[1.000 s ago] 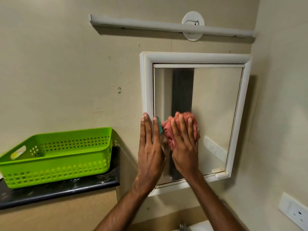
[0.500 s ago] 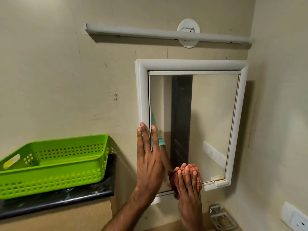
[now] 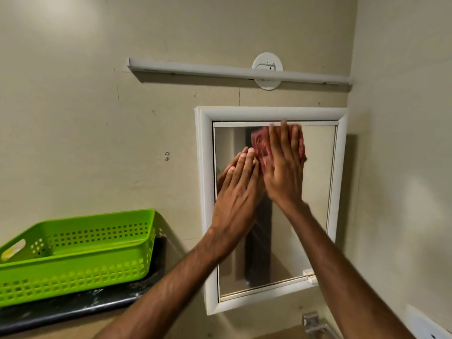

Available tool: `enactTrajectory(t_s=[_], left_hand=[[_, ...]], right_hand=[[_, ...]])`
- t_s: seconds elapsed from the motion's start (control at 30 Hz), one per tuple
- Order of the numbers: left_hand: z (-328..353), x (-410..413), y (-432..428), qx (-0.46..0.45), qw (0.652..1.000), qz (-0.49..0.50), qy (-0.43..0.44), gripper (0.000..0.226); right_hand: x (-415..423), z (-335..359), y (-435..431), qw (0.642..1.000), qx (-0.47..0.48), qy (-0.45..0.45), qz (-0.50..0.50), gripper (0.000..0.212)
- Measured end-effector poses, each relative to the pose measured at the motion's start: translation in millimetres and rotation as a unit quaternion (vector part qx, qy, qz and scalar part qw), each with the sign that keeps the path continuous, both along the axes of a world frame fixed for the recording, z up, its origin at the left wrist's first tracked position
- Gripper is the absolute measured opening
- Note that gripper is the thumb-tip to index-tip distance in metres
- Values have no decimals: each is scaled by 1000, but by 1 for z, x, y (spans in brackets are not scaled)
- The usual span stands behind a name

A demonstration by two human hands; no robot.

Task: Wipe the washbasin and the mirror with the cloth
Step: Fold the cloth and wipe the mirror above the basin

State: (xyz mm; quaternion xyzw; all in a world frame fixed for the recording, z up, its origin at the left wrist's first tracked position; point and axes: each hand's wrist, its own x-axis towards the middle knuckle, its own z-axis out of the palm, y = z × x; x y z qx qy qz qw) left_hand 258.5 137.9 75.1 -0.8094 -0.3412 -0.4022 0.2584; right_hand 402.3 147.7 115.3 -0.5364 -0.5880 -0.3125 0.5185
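Cloth [image 3: 261,146]: mostly hidden beneath right hand [image 3: 285,167]; only upper-left part shows. Right hand: fingertips blurred near top edge of mirror [image 3: 316,192]. Mirror: middle covered by both hands and forearms. Left hand [image 3: 238,192]: palm hidden against glass. Basket [image 3: 73,255]: left end cut by picture edge. Tap [image 3: 315,324]: blurred, cut by bottom edge. Socket [image 3: 426,326]: cut at bottom-right corner.

Dark surface carrying 1 green basket.
The black, white-flecked surface [image 3: 73,311] juts from the beige wall at lower left; 1 perforated plastic basket [image 3: 78,277] sits directly on it, covering most of its visible top.
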Motion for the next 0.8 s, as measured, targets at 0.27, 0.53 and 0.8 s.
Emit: enactTrajectory(t_s=[0.27,0.53,0.8], left_hand=[[-1,11,2,4,999,50,21,95],[-10,21,-8,-47,997,54,40,101],[-17,26,-1,-29,998,57,18,116]], right_hand=[[10,-22,3,1000,26,5,0,64],[28,-193,-11,992,-65,91,-54,73],[9,-323,-29,968,-121,196,-103,93]])
